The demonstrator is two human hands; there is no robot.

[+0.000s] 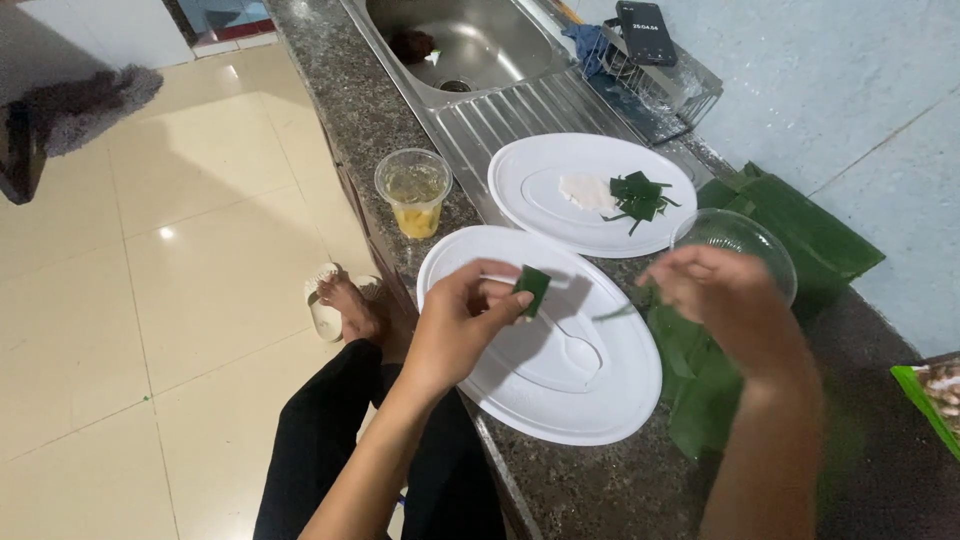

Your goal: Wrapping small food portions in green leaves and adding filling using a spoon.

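Over the near plate, left hand pinches a leaf piece; blurred right hand's grip unclear.

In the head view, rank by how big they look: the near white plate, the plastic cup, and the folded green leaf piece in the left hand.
1. Near white plate, largest.
2. Plastic cup.
3. Folded green leaf piece, smallest, pinched in the left hand.

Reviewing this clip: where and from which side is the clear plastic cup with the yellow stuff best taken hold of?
Grip the clear plastic cup around its upper wall, just under the rim, coming from the floor side. It stands upright at the counter edge; the far white plate and the sink drainboard crowd the other side. The left hand, pinching a folded green leaf piece, is nearer.
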